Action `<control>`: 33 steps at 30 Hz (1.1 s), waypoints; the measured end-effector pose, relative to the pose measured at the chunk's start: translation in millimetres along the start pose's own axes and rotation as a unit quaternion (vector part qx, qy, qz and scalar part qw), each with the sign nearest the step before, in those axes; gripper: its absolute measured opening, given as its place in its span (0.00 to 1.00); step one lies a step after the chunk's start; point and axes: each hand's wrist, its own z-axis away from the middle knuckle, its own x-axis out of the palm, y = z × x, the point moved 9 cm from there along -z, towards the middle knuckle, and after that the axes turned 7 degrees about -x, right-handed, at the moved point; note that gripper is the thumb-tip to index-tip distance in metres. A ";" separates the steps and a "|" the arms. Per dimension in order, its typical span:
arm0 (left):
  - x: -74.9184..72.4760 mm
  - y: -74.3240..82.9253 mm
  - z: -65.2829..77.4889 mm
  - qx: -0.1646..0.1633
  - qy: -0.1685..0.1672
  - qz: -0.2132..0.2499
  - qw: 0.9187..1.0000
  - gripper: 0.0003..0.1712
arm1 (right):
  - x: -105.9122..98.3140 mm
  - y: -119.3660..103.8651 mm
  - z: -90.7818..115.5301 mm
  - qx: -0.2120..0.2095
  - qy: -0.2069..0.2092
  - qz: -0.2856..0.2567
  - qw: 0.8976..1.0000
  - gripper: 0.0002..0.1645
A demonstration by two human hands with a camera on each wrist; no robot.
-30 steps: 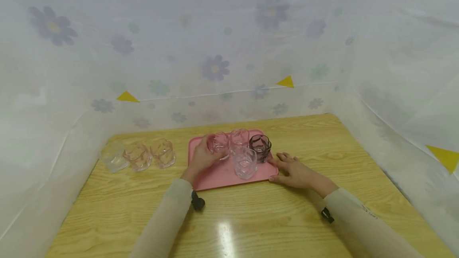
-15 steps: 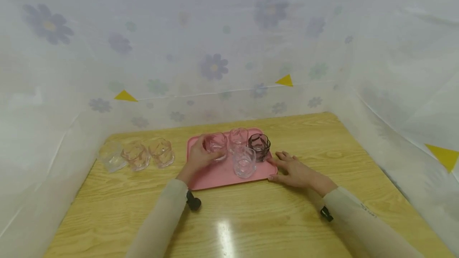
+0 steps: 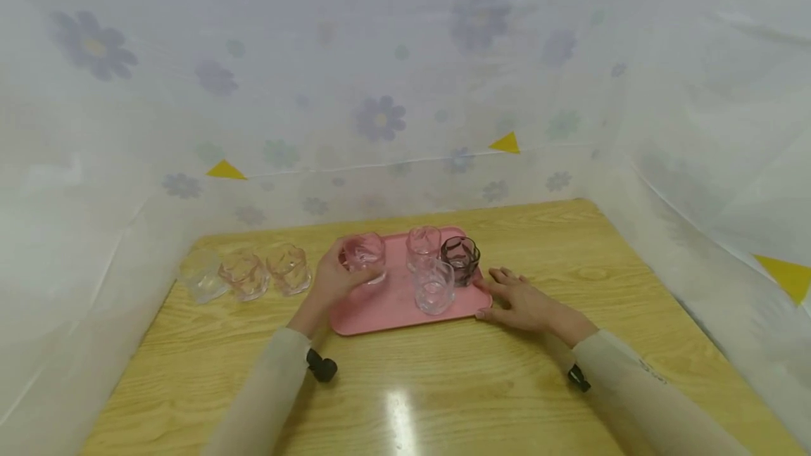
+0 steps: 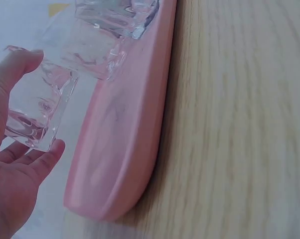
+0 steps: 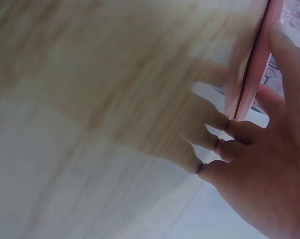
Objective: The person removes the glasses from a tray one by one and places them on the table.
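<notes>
My left hand [image 3: 329, 283] holds a pinkish glass tumbler [image 3: 369, 253] over the left end of a pink tray [image 3: 386, 308]. In the left wrist view, thumb and fingers lie on opposite sides of that tumbler [image 4: 38, 107]; whether its base touches the tray I cannot tell. Three more glasses stand on the tray's right part: a pink one [image 3: 422, 243] at the back, a dark purple one [image 3: 460, 262], and a clear one [image 3: 434, 294] in front. At the tray's right edge rests my right hand [image 3: 519, 303], its thumb against the rim and fingertips on the table.
Three glasses stand in a row on the wooden table [image 3: 393, 378] left of the tray: a pale clear one [image 3: 201, 276] and two peach-tinted ones, the outer [image 3: 243, 276] and the inner [image 3: 288, 271]. White flowered sheeting [image 3: 380, 188] encloses the table's back and sides.
My left hand has moved left with the pinkish tumbler, widening the space between it and the other glasses on the tray. The right hand stays at the tray's edge.
</notes>
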 end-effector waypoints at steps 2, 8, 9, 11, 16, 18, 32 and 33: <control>-6.9 -0.8 4.0 0.004 0.009 -0.006 1.000 0.49 | 0.0 -0.5 -0.2 0.000 0.001 -0.001 1.000 0.47; -23.8 -5.4 16.7 0.015 0.009 0.005 1.000 0.48 | -0.4 -0.1 0.5 0.002 0.002 0.000 1.000 0.48; -26.7 -7.3 18.8 0.013 0.008 0.007 1.000 0.48 | -0.3 -0.1 0.4 0.002 0.001 0.003 1.000 0.48; -32.8 -11.1 23.1 0.010 0.008 0.012 1.000 0.48 | -0.1 -0.3 0.4 0.002 -0.001 0.003 1.000 0.48; -47.9 -22.2 32.7 0.007 0.016 0.024 1.000 0.46 | -0.8 -2.1 0.6 0.001 -0.003 0.002 1.000 0.47; -53.0 -25.7 37.2 0.010 0.013 0.039 0.999 0.44 | -1.4 -3.2 0.6 0.000 -0.004 0.002 1.000 0.46; -82.0 -45.8 66.3 0.009 0.041 0.055 0.998 0.41 | -0.9 -2.6 -0.3 0.001 -0.005 0.005 1.000 0.47; -83.8 -46.7 68.1 0.011 0.043 0.053 0.998 0.41 | -0.7 -2.4 -0.3 0.002 -0.006 0.005 1.000 0.47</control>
